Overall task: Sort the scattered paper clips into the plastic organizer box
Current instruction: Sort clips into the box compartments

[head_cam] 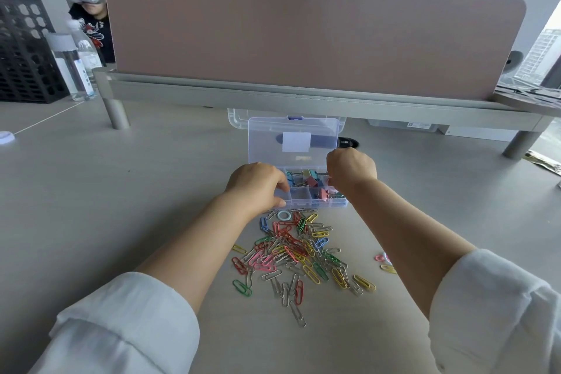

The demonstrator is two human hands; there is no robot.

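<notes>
head view, hands (258, 185) at organizer box (303, 197), clips (291, 252) nearer

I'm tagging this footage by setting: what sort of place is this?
Probably a shared office: a pink desk divider splits facing workstations, paper clips lie scattered on the grey desk, and a black mesh file organizer stands far left.

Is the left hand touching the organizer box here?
Touching. In the head view the left hand rests on the left end of the organizer box, thumb and fingertips against its front-left rim; no gap shows between them.
</notes>
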